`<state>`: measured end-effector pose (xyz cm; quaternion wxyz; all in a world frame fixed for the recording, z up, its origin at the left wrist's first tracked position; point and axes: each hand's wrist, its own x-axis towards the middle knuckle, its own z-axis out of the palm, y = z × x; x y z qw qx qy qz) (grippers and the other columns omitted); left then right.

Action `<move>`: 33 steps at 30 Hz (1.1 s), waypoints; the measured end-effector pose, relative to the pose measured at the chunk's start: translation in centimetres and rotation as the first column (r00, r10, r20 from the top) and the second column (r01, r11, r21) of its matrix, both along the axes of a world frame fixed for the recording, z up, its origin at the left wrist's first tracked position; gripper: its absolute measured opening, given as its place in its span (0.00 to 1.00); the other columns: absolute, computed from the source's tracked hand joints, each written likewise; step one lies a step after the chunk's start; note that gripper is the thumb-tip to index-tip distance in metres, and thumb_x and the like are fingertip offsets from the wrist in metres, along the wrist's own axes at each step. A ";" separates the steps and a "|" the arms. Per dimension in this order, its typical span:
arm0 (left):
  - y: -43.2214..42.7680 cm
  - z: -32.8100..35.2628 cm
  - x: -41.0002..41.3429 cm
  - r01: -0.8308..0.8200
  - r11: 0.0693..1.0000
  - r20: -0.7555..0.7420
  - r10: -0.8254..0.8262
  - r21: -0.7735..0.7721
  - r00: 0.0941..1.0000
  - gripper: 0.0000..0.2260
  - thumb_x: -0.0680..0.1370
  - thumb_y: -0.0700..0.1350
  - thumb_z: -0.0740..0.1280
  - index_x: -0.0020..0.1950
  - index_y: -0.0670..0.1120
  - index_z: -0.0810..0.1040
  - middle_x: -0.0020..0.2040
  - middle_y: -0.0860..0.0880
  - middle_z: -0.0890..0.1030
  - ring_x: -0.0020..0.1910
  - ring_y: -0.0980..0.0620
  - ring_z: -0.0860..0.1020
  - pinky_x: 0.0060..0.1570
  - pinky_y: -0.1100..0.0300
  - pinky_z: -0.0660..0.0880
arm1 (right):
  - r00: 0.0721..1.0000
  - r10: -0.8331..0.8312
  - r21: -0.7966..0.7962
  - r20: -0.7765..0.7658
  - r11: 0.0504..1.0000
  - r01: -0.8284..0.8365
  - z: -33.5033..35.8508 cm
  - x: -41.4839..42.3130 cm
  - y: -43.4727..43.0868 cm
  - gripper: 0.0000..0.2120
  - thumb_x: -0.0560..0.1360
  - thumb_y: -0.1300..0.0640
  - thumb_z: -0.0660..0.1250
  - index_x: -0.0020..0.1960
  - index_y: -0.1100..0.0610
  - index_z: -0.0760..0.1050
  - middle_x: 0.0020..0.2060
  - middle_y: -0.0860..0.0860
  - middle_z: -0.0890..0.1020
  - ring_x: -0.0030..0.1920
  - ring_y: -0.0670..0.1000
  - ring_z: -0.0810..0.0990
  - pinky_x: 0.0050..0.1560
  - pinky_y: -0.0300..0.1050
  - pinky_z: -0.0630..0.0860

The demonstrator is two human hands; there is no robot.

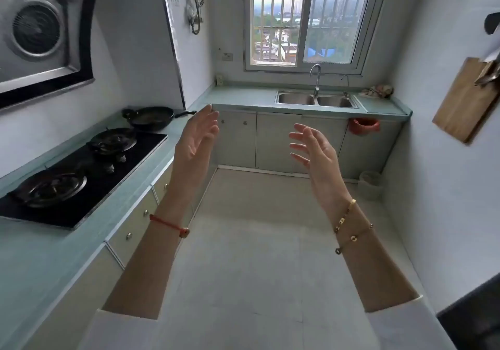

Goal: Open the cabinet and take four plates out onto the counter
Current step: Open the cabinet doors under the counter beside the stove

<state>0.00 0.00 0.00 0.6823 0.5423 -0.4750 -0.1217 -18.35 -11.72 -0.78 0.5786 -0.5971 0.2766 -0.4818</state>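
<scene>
My left hand (196, 139) and my right hand (315, 152) are raised in front of me over the floor, palms facing each other, fingers spread, holding nothing. Beyond them, pale cabinet doors (274, 141) with small round knobs run under the far teal counter (243, 96); all look closed. More closed drawers and doors (136, 223) sit under the left counter (40, 257). No plates are visible.
A black gas hob (81, 171) and a dark frying pan (150, 116) sit on the left counter. A double steel sink (315, 100) with a tap lies under the window. A red bag (364, 125) hangs at the far right, a wooden board (464, 100) on the right wall.
</scene>
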 end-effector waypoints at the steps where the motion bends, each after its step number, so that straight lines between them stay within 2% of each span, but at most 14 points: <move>1: -0.2 -0.2 0.0 -0.011 1.000 -0.008 0.011 -0.001 1.000 0.19 0.83 0.42 0.61 0.74 0.45 0.68 0.69 0.48 0.77 0.70 0.53 0.74 0.73 0.53 0.68 | 1.000 -0.010 0.005 -0.006 1.000 0.010 -0.1 0.0 -0.1 0.17 0.82 0.53 0.56 0.66 0.60 0.72 0.55 0.53 0.78 0.55 0.51 0.77 0.62 0.51 0.75; 12: -3.9 -3.6 1.3 -0.045 0.995 -0.087 0.052 0.084 0.995 0.19 0.82 0.41 0.61 0.74 0.47 0.69 0.69 0.50 0.77 0.71 0.54 0.73 0.74 0.51 0.66 | 0.999 0.012 0.057 -0.031 0.998 -0.011 -4.4 1.8 -4.6 0.16 0.82 0.52 0.57 0.65 0.58 0.74 0.54 0.51 0.79 0.53 0.48 0.78 0.55 0.43 0.76; 17: -7.6 -5.2 3.3 -0.042 0.995 -0.091 0.050 0.091 0.995 0.19 0.82 0.43 0.61 0.74 0.48 0.69 0.68 0.51 0.78 0.70 0.55 0.74 0.73 0.51 0.68 | 0.999 -0.001 0.080 -0.044 0.997 0.005 -5.8 3.4 -8.1 0.16 0.82 0.52 0.56 0.65 0.58 0.74 0.56 0.52 0.79 0.53 0.48 0.77 0.57 0.46 0.75; 25: -16.9 -6.7 9.3 -0.004 0.994 -0.106 0.016 0.112 0.994 0.20 0.81 0.46 0.61 0.73 0.50 0.70 0.68 0.53 0.78 0.70 0.56 0.73 0.74 0.51 0.67 | 0.999 -0.024 0.115 -0.036 0.993 0.028 -7.0 9.2 -17.0 0.16 0.82 0.53 0.56 0.65 0.59 0.73 0.54 0.51 0.79 0.52 0.50 0.77 0.57 0.46 0.75; 33: -28.2 -6.7 16.7 0.043 0.994 -0.102 -0.033 0.103 0.994 0.19 0.83 0.43 0.61 0.74 0.48 0.69 0.69 0.52 0.77 0.70 0.57 0.74 0.73 0.55 0.68 | 0.998 -0.046 0.118 -0.038 0.992 0.051 -7.3 16.1 -27.4 0.17 0.82 0.51 0.56 0.65 0.58 0.74 0.54 0.51 0.80 0.54 0.49 0.78 0.58 0.45 0.76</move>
